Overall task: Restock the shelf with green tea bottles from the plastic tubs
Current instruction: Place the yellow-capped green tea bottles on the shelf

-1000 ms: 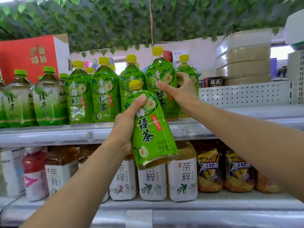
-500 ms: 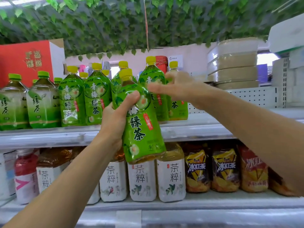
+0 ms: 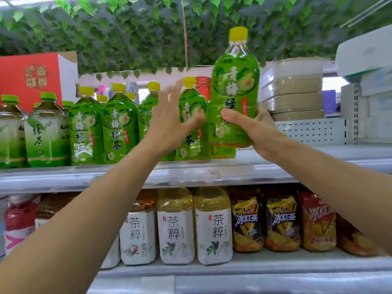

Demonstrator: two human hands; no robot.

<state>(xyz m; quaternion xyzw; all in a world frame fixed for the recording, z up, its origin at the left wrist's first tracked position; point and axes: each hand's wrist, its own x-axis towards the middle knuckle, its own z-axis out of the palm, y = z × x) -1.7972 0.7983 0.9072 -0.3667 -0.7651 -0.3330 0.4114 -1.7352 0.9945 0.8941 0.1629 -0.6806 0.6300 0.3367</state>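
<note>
My right hand grips the lower part of a green tea bottle with a yellow cap, holding it upright above the right end of the upper shelf. My left hand is raised with fingers spread, blurred, in front of the row of green tea bottles standing on that shelf; it holds nothing. Whether it touches the bottle behind it I cannot tell. No plastic tub is in view.
Paler green tea bottles and a red carton stand at the left. Stacked round tubs sit at the right behind a perforated panel. The lower shelf holds white-labelled tea bottles and iced tea bottles. Leafy vines hang overhead.
The bottle has passed from my left hand to my right hand and risen up and to the right. My left hand has let go and spread its fingers before the shelf row.
</note>
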